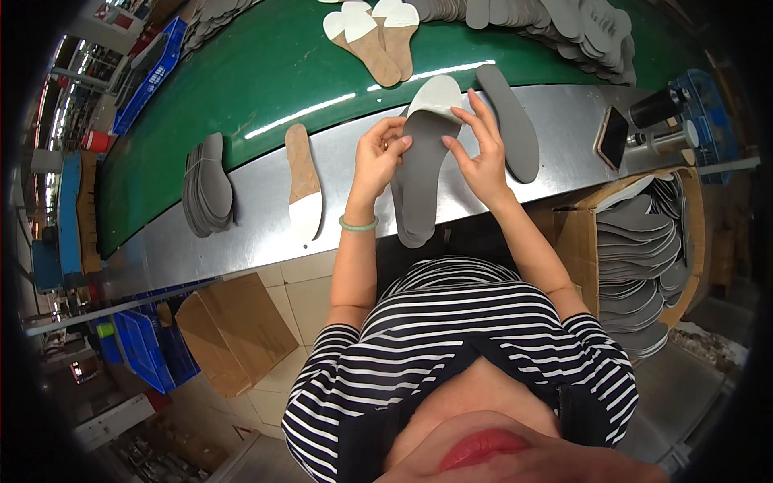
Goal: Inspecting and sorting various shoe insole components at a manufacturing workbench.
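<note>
My left hand [380, 153] grips the left edge of a grey insole [423, 165], its thumb on the top face. A white pad [436, 95] covers the insole's far end. At the right edge, my right hand [481, 153] has its fingers spread, with fingertips by the pad's edge and the thumb by the grey part. Under the held insole, more grey insoles [397, 208] show in part at the table's near edge. A single grey insole [509, 125] lies right of my right hand. Left of my hands is a tan insole [303, 173] with a white end.
A tied grey insole bundle [208, 189] lies left on the metal table edge [258, 189]. Beyond, the green surface [274, 72] holds tan-and-white insoles [377, 50] and grey piles [576, 32]. At right are a phone [612, 137] and a cardboard box [576, 241] of insoles.
</note>
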A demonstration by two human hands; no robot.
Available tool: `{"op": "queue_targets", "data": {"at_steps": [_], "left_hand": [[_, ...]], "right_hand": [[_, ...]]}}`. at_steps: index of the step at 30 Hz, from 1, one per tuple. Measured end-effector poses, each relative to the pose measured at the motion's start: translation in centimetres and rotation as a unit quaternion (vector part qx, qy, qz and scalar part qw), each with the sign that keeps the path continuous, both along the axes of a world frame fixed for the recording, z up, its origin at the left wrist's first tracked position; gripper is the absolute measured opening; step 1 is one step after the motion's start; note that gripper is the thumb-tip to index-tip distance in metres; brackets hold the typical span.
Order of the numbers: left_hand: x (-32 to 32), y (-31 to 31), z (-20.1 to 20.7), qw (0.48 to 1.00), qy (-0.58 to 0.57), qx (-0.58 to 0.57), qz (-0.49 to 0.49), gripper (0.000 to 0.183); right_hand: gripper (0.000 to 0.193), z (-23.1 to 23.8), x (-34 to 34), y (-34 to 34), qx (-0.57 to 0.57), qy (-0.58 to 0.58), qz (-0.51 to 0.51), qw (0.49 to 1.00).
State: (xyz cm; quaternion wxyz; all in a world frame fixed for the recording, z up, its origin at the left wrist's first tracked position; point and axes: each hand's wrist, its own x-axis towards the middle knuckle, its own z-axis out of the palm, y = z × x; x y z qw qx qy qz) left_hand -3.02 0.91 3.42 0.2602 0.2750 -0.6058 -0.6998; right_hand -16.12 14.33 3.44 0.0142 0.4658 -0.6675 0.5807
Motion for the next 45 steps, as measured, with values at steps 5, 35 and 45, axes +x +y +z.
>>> {"op": "queue_targets", "data": {"at_steps": [5, 35, 45], "left_hand": [[0.2, 0.5, -1.1, 0.999, 0.003, 0.009, -0.031, 0.023], [6.9, -7.1, -7.1, 0.777, -0.296, -0.472, 0.292, 0.048], [11.0, -7.2, -10.3, 0.792, -0.349, -0.410, 0.288, 0.053]], "right_hand": [[0.037, -1.8, -1.6, -1.0, -0.016, -0.022, -0.012, 1.000], [0.048, -9.3, -12.8, 0.0, 0.234, 0.179, -0.223, 0.929], [0.034, -9.2, -12.6, 0.5, 0.181, 0.198, -0.233, 0.935]]}}
